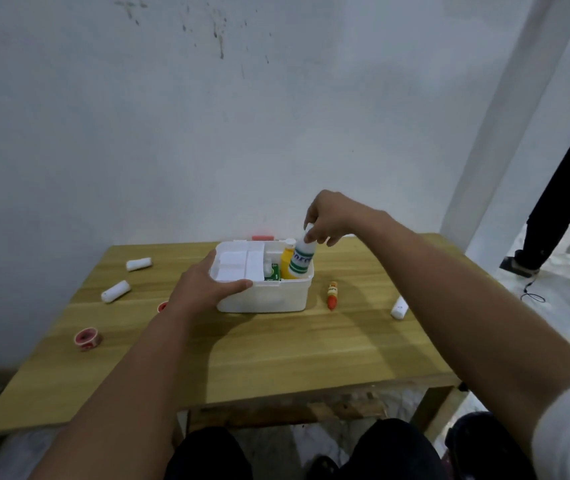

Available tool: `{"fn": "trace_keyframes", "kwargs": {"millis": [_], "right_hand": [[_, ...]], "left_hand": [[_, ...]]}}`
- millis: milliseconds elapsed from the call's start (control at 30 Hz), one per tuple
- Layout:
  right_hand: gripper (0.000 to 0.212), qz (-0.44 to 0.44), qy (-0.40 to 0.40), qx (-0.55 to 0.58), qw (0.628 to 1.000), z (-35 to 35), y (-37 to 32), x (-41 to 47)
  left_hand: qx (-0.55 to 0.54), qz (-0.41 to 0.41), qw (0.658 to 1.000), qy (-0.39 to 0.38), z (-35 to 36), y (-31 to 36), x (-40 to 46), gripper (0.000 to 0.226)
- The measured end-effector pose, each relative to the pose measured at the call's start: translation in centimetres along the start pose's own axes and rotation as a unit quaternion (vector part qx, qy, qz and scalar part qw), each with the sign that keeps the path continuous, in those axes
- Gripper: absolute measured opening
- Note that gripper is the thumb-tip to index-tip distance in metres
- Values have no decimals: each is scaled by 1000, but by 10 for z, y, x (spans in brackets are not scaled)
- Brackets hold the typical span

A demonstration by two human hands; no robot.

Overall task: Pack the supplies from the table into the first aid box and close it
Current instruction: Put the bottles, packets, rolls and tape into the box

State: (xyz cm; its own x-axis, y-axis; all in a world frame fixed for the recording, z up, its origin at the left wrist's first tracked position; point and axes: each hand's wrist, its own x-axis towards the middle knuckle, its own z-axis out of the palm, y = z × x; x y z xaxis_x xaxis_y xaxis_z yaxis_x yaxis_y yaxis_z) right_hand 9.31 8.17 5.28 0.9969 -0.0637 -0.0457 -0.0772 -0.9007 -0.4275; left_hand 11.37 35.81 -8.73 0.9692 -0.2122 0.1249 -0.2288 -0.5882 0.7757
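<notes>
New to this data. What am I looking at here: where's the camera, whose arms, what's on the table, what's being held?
There is no robot: one wide-angle camera sits on a person's head and looks down at their own two bare arms. The left hand rests on the near left edge of the open white first aid box, fingers laid over its rim, steadying it. The right hand pinches the top of a white bottle with green stripes and holds it upright in the box's right end, beside a yellow bottle. Out on the wooden table lie three white rolls, a small orange tube and a red tape roll; another red one is partly hidden by the left arm.
</notes>
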Motion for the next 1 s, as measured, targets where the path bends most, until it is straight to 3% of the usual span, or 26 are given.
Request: {"fn": "trace_keyframes", "kwargs": {"millis": [200,300,567,700,867,1000], "right_hand": [[29,-9,-12,-90,996,38,-3,19],[31,-14,-11,-124,992,54,-2,26],[42,-28,-1,-148,989,61,0,29],[43,7,-20,-28,999,45,5,25],[27,57,91,119,987,25,29,18],[17,144,135,135,971,36,62,13]], "left_hand": [[-6,1,1000,12,3,-4,3,99],[-8,-16,1000,11,3,-7,4,116],[3,-20,1000,8,2,-9,5,122],[-3,-11,1000,14,5,-7,5,111],[9,-24,1000,4,2,-7,5,124],[15,-17,1000,7,3,-3,4,115]]}}
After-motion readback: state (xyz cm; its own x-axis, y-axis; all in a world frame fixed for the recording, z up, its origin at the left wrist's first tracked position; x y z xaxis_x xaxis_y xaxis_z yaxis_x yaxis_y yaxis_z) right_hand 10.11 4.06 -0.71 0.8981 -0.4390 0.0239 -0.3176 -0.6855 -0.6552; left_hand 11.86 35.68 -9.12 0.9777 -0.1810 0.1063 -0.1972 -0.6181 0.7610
